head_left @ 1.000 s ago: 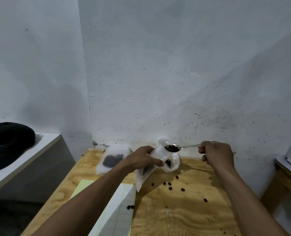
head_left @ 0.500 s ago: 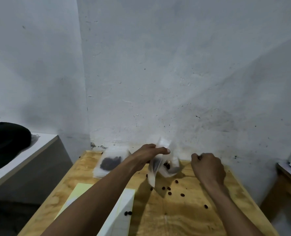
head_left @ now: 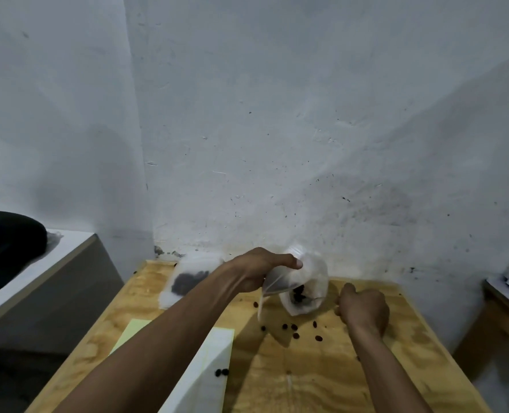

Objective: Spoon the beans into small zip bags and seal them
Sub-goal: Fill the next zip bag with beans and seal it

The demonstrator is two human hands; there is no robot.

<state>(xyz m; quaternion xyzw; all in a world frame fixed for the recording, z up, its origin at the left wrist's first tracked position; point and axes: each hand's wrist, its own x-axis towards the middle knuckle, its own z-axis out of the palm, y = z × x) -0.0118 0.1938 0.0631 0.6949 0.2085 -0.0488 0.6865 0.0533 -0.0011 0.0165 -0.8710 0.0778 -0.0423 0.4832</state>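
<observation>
- A small clear plastic zip bag (head_left: 280, 283) hangs from the left hand (head_left: 257, 271), whose fingers and thumb pinch its upper edge above the light plywood table (head_left: 351, 380); what it holds is hard to make out, at most a dark patch low down.
- Just behind and right of it stands a larger translucent plastic bag (head_left: 310, 289), open and slumped, with a small heap of dark brown beans (head_left: 298, 293) at its bottom; it stands on the table against the white wall (head_left: 307, 129).
- The right hand (head_left: 365, 308) is clenched just right of that bag, knuckles toward the camera; a thin line runs from it into the bag's beans, perhaps a spoon handle, but I cannot tell what the fingers grasp.
- A flat clear zip bag (head_left: 187, 278) holding a dark clump of beans lies at the table's far left, partly covered by the left forearm.
- About 8 loose beans (head_left: 295, 330) are scattered on the wood below the 2 bags, and 2 more (head_left: 222, 372) lie beside a white sheet (head_left: 208, 365).
- The white sheet and a pale yellow-green sheet (head_left: 131, 333) under it are crossed by the left arm and cut off at the bottom edge.
- At the left, a black rounded object (head_left: 6, 239) sits on a white-topped grey counter (head_left: 65, 281); it is cut off by the frame edge and too dark to identify.
- At the right edge only a corner of a second wooden table (head_left: 503, 311) shows.
</observation>
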